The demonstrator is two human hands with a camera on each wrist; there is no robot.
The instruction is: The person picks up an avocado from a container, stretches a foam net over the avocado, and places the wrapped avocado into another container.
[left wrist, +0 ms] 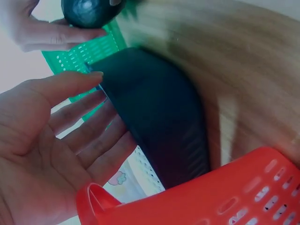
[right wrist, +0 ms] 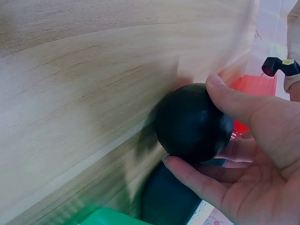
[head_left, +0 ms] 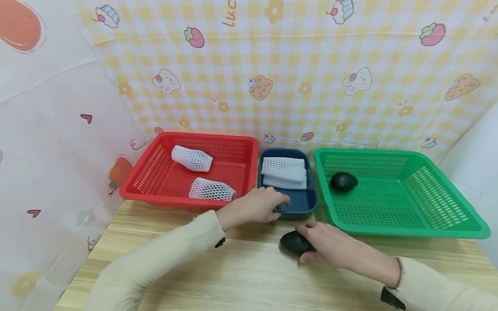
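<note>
My right hand (head_left: 330, 246) holds a dark avocado (head_left: 295, 243) low over the front of the table, thumb on one side and fingers on the other. In the right wrist view the avocado (right wrist: 192, 123) shows its rounded end between thumb and fingertips. My left hand (head_left: 260, 204) reaches over the front rim of a small dark blue tray (head_left: 299, 202). Its fingers are loosely extended and hold nothing; the left wrist view has the thumb beside the tray's rim (left wrist: 96, 77). White foam net sleeves (head_left: 284, 168) lie flat in the back of that tray.
Left of the tray stands a red basket (head_left: 188, 199) with two plump white foam nets (head_left: 192, 158) inside. A green basket (head_left: 389, 229) to the right contains another dark avocado (head_left: 344, 182). Behind everything hangs a yellow-checked cloth (head_left: 288, 65). The wooden table (head_left: 233, 276) extends toward me.
</note>
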